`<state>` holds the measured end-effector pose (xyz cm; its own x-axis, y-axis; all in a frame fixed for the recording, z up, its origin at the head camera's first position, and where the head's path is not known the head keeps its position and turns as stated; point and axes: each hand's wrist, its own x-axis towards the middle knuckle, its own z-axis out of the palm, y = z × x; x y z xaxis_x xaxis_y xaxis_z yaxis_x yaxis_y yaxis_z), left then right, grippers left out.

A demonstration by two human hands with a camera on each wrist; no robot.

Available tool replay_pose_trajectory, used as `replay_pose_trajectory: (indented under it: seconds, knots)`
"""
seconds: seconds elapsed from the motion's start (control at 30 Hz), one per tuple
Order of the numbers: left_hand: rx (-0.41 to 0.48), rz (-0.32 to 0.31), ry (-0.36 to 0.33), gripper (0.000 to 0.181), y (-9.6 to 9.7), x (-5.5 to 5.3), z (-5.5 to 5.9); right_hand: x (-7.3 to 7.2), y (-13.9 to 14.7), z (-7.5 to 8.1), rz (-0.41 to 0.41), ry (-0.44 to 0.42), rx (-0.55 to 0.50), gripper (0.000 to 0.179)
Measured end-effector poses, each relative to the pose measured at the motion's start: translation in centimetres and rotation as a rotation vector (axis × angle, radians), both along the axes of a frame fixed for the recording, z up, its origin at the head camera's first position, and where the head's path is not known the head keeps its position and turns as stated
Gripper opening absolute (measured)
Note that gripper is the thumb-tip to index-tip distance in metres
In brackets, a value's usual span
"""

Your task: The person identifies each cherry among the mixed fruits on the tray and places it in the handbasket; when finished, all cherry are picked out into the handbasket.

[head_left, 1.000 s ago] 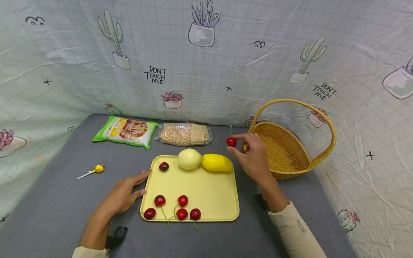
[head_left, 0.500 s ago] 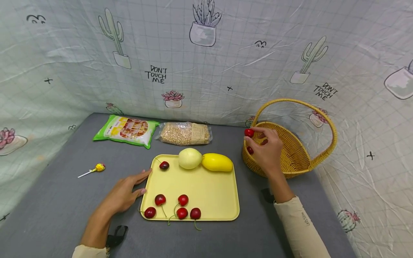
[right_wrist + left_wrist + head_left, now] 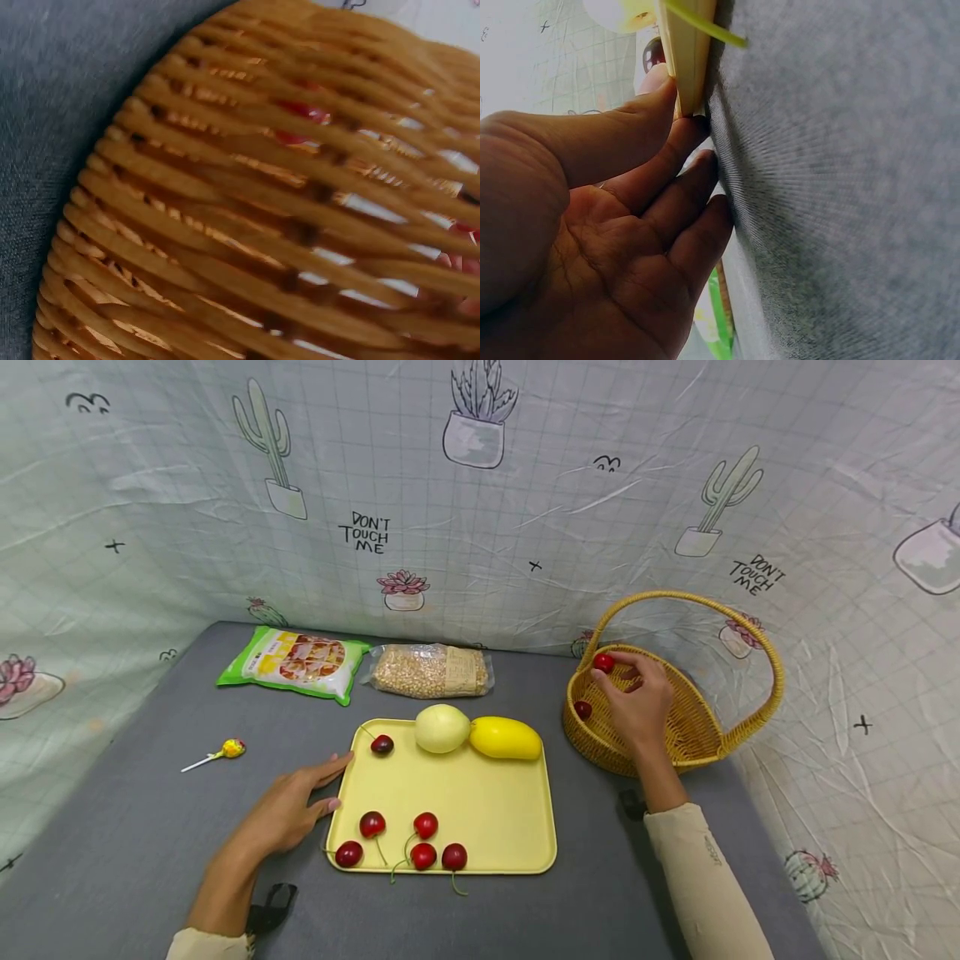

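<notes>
In the head view my right hand [image 3: 643,697] pinches a red cherry [image 3: 603,662] between thumb and index finger, inside the rim of the wicker basket [image 3: 600,753]. Another dark red cherry [image 3: 582,710] lies in the basket below it. Woven basket wall [image 3: 187,195] fills the right wrist view, with red showing through the gaps. My left hand [image 3: 288,810] touches the left edge of a yellow tray [image 3: 480,810] with thumb and fingertips, fingers fairly straight. On the tray lie several stemmed cherries [image 3: 372,825], a pale green round fruit [image 3: 442,729] and a yellow oblong fruit [image 3: 506,738].
The basket's tall handle [image 3: 776,681] arches over its opening. At the back of the grey table lie a green-and-white food bag [image 3: 296,665] and a clear bag of grains [image 3: 427,672]. A lollipop [image 3: 232,748] lies at left. A patterned cloth hangs behind.
My right hand has carried the cherry rightward from beside the basket to inside its rim. The left hand stays at the tray's edge.
</notes>
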<state>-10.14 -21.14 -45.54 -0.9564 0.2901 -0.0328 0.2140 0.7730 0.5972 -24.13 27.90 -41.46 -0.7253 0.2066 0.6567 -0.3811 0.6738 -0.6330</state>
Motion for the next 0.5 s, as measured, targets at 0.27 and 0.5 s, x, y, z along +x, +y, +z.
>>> replay_pose_trajectory:
  seconds: [0.27, 0.5]
  knots:
    - [-0.001, 0.007, -0.037, 0.068, 0.1, 0.0, 0.1, -1.2, 1.1, -1.3, -0.035, -0.075, -0.009, 0.033]
    - [0.003, 0.003, -0.021, 0.068, 0.0, -0.1, -0.1, -1.6, 1.5, -1.8, -0.084, -0.327, 0.027, 0.034]
